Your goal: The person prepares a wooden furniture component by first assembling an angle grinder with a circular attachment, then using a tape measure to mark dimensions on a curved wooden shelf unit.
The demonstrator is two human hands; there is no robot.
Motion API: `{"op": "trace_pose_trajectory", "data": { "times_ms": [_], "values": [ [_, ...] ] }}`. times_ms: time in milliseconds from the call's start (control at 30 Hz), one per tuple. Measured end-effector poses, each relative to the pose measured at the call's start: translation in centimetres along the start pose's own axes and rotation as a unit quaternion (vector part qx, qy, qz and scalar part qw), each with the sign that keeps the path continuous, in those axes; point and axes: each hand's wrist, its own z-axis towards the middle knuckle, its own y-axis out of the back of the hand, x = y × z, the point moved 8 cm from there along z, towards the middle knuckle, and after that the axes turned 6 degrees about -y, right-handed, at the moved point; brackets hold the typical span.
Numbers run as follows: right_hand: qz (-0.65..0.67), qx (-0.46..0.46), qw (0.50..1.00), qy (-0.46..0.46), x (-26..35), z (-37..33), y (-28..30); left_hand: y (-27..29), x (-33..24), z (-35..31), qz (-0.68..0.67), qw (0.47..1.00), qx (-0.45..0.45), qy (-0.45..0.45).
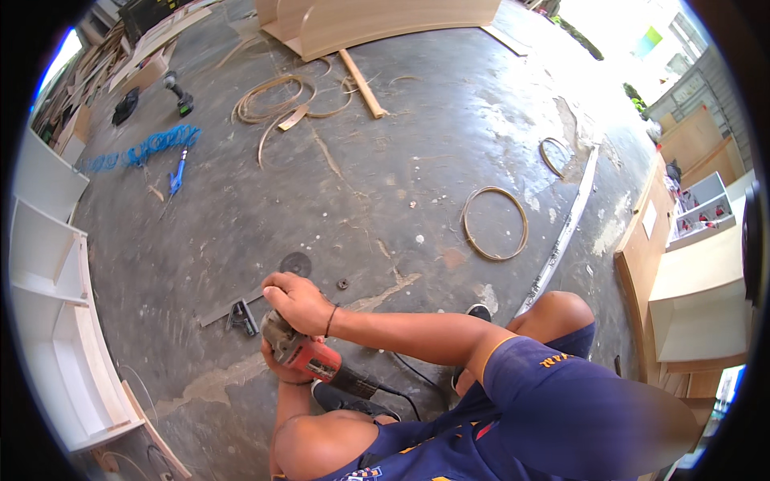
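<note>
A red and grey angle grinder [309,354] with a black rear end and cord is held low over the floor, between my knees. My left hand [281,367] wraps round its body from beneath, partly hidden by the tool. Over the grinder's metal head curls my right hand [298,303], its fingers closed; whether they pinch a small part there is hidden. Just beyond that hand a dark round disc [297,264] lies flat on the concrete. Right of the disc sits a small ring-shaped metal part [343,284]. Left of the grinder are a dark metal bracket-like piece [241,318] and a thin flat strip [215,315].
Coils of thin edging strip [273,100] and a wooden batten [362,84] lie farther off, before a curved wooden panel [393,22]. A blue air hose [164,143], blow gun [177,175] and cordless drill [178,94] are far left. Cabinets [72,353] line the left; a long silvery strip [565,228] lies right.
</note>
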Motion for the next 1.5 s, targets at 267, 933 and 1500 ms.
{"op": "trace_pose_trajectory", "data": {
  "times_ms": [267,933,1500],
  "values": [
    [-0.083,0.111,0.950,0.278,3.8,-1.5,-1.2,-0.2,-1.5,0.3,-0.013,1.000,0.000,-0.023],
    [-0.153,-0.031,0.961,0.228,1.8,-0.9,1.0,1.5,-2.8,0.1,-0.170,0.985,0.038,-0.011],
    [-0.265,0.036,0.950,0.161,-3.9,-0.1,3.3,1.9,-2.2,0.0,-0.165,0.986,0.029,0.001]
  ]
}}
